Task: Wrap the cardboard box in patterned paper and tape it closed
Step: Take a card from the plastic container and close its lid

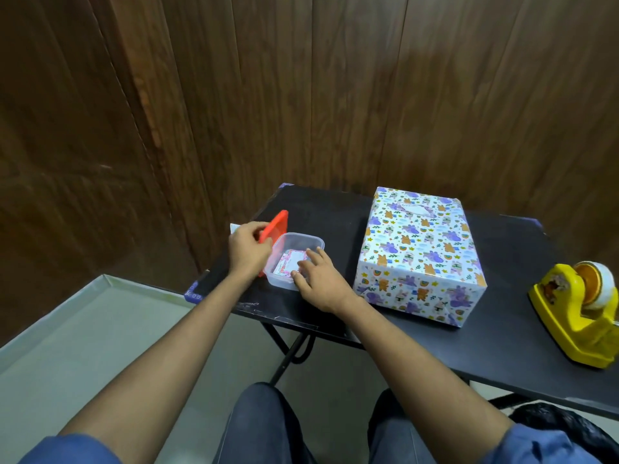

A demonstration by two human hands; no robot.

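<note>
Box (418, 256), fully wrapped in patterned paper, sits on the counter (516, 262). Left hand (249, 251) grips a red lid (275, 227); right hand (318, 279) fingers lie relaxed in a clear tub (296, 249)

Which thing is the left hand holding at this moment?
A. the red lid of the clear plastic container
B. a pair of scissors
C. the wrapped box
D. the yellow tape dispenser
A: the left hand grips the red lid, held tilted up beside the clear plastic container, while the wrapped box and the yellow tape dispenser stand untouched to the right.
</note>
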